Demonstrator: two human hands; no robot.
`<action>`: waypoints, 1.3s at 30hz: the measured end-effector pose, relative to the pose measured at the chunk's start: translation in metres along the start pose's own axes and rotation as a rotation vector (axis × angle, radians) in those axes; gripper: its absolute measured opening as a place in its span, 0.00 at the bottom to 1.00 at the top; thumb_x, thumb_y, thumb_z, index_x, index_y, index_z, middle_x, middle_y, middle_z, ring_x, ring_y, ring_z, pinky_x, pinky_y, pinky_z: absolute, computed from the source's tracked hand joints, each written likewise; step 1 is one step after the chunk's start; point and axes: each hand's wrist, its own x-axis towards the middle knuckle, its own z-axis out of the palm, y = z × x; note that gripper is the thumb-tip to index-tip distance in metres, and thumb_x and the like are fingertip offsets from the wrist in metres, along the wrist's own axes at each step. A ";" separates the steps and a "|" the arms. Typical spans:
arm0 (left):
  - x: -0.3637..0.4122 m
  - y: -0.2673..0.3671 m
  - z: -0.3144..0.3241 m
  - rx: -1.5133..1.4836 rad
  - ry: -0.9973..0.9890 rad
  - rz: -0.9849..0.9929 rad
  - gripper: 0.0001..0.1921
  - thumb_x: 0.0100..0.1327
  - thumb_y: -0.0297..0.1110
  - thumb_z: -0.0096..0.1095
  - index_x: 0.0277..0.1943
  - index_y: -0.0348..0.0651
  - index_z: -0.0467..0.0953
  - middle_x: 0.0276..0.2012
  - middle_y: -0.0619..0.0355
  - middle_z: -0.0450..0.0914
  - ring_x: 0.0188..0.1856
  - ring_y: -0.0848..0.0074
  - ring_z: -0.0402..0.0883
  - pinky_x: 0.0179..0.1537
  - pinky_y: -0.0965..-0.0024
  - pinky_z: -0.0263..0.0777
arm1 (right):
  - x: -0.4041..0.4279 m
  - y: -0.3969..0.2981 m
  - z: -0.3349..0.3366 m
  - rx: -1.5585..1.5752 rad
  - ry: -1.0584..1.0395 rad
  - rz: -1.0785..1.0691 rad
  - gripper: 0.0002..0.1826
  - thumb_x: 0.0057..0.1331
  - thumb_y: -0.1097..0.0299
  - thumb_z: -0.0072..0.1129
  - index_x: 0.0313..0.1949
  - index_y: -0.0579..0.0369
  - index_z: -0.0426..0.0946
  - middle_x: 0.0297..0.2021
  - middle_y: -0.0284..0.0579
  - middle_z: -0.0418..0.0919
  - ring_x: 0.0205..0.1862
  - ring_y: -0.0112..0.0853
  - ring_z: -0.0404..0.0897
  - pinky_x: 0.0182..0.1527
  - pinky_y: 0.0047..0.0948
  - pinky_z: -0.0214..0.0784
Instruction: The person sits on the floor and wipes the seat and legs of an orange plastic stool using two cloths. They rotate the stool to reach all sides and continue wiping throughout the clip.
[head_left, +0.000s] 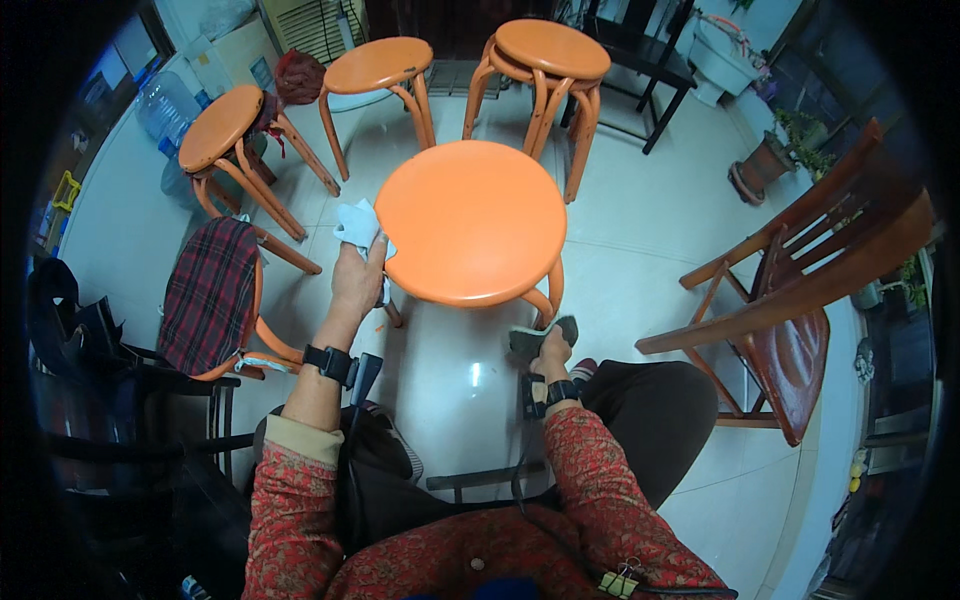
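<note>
Before me stands a round orange stool (471, 221), its seat level and its legs mostly hidden underneath. My left hand (358, 277) grips a pale blue-white cloth (357, 223) against the left rim of the seat, thumb on top. Below the front right edge, my right hand (553, 349) holds a dark green scouring pad (529, 341) with a pale layer, close to a curved stool leg (541, 306). Whether the pad touches that leg is hard to tell. Both wrists wear black straps with devices.
Other orange stools stand behind: a stack (553, 49), a single one (379, 66) and another (222, 127) by water bottles (166, 109). A plaid-covered stool (210, 296) is at left. At right are a wooden chair (787, 352) and a potted plant (765, 165).
</note>
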 end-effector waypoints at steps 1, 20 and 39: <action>0.003 -0.006 -0.001 -0.008 0.001 0.022 0.28 0.73 0.47 0.53 0.65 0.32 0.66 0.52 0.34 0.80 0.54 0.43 0.80 0.56 0.51 0.72 | -0.014 -0.018 -0.006 -0.095 -0.055 -0.190 0.22 0.67 0.61 0.53 0.53 0.66 0.78 0.45 0.51 0.83 0.45 0.40 0.84 0.46 0.38 0.77; 0.017 -0.035 -0.020 -0.235 -0.315 -0.062 0.21 0.65 0.32 0.59 0.58 0.29 0.75 0.44 0.50 0.85 0.45 0.70 0.82 0.51 0.66 0.75 | -0.103 -0.129 -0.006 -0.704 -0.239 -1.445 0.33 0.50 0.72 0.75 0.56 0.56 0.73 0.53 0.49 0.77 0.56 0.51 0.74 0.59 0.45 0.69; -0.019 -0.024 -0.005 -0.021 -0.339 0.084 0.27 0.65 0.41 0.66 0.63 0.36 0.73 0.55 0.40 0.82 0.59 0.51 0.80 0.60 0.56 0.72 | 0.022 -0.015 -0.043 -0.761 -0.219 -0.650 0.21 0.54 0.65 0.75 0.45 0.63 0.82 0.42 0.50 0.86 0.44 0.40 0.85 0.49 0.39 0.75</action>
